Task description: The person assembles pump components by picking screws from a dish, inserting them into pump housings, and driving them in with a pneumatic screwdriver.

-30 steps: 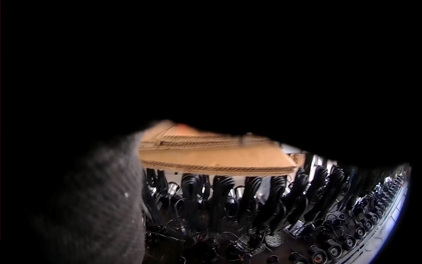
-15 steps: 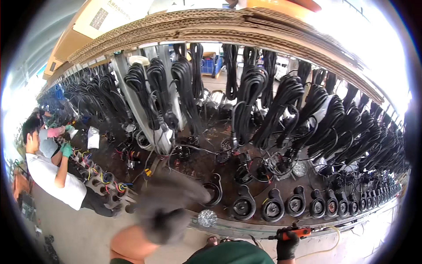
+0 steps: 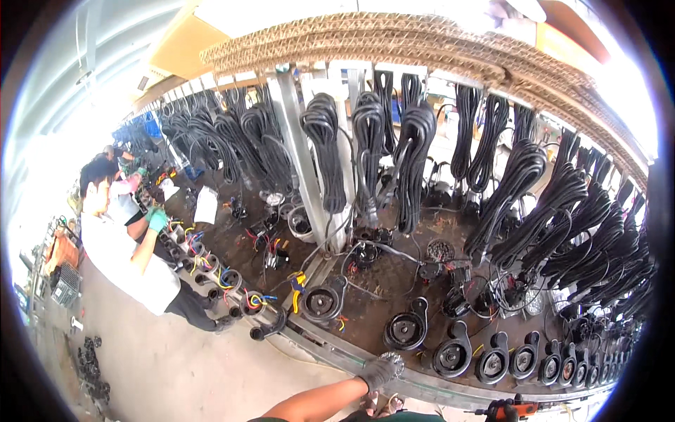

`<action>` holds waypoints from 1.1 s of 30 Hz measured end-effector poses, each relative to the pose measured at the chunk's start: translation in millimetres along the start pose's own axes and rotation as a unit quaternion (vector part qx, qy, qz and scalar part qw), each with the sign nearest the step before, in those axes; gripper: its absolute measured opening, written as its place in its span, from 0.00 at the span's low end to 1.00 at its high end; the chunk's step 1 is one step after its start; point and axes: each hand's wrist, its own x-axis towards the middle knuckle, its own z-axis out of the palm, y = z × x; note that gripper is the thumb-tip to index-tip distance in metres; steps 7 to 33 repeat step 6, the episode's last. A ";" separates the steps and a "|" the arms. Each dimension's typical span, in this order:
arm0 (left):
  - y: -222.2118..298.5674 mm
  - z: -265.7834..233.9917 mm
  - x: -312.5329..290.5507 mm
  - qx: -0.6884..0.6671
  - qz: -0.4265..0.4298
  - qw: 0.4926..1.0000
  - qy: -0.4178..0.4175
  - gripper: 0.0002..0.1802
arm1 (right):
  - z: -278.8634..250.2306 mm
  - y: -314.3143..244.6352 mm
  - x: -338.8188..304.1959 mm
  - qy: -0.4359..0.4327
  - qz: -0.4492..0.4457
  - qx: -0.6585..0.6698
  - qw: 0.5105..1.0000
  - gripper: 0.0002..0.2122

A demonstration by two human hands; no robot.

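Note:
My left hand (image 3: pixel 378 373), in a dark grey glove, reaches over the bench's front edge with its fingers closed at a round silver openwork piece (image 3: pixel 396 361). The glove partly covers this piece. At the lower edge, my right hand (image 3: pixel 502 411), in a black glove, is wrapped around an orange power screwdriver (image 3: pixel 525 408). Just beyond my left hand lies a round black housing (image 3: pixel 406 329) with a short arm. A similar housing (image 3: pixel 322 302) lies farther left, beside a yellow-handled hand tool (image 3: pixel 297 287). More such housings (image 3: pixel 451 354) run in a row to the right.
Coiled black cables (image 3: pixel 416 151) hang from a rack under stacked cardboard sheets (image 3: pixel 394 46). A metal post (image 3: pixel 299 148) rises from the bench. To the left, a co-worker in a white shirt (image 3: pixel 116 243) works beside grey cylinders with coloured wires (image 3: pixel 230 278).
The view has swung left. My left hand, blurred over the bench before, has come to the silver piece at the edge. A black housing now shows where the blurred glove was.

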 end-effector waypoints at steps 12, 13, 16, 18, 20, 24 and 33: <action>-39.2 54.1 31.1 0.124 0.106 0.987 -0.002 0.14 | -25.9 26.2 0.9 0.139 -0.017 0.007 0.990 0.21; -39.2 54.1 31.1 0.124 0.106 0.987 -0.002 0.14 | -25.9 26.2 0.9 0.139 -0.017 0.007 0.990 0.21; -39.2 54.1 31.1 0.124 0.106 0.987 -0.002 0.14 | -25.9 26.2 0.9 0.139 -0.017 0.007 0.990 0.21; -39.2 54.1 31.1 0.124 0.106 0.987 -0.002 0.14 | -25.9 26.2 0.9 0.139 -0.017 0.007 0.990 0.21; -39.2 54.1 31.1 0.124 0.106 0.987 -0.002 0.14 | -25.9 26.2 0.9 0.139 -0.017 0.007 0.990 0.21; -39.2 54.1 31.1 0.124 0.106 0.987 -0.002 0.14 | -25.9 26.2 0.9 0.139 -0.017 0.007 0.990 0.21; -39.2 54.1 31.1 0.124 0.106 0.987 -0.002 0.14 | -25.9 26.2 0.9 0.139 -0.017 0.007 0.990 0.21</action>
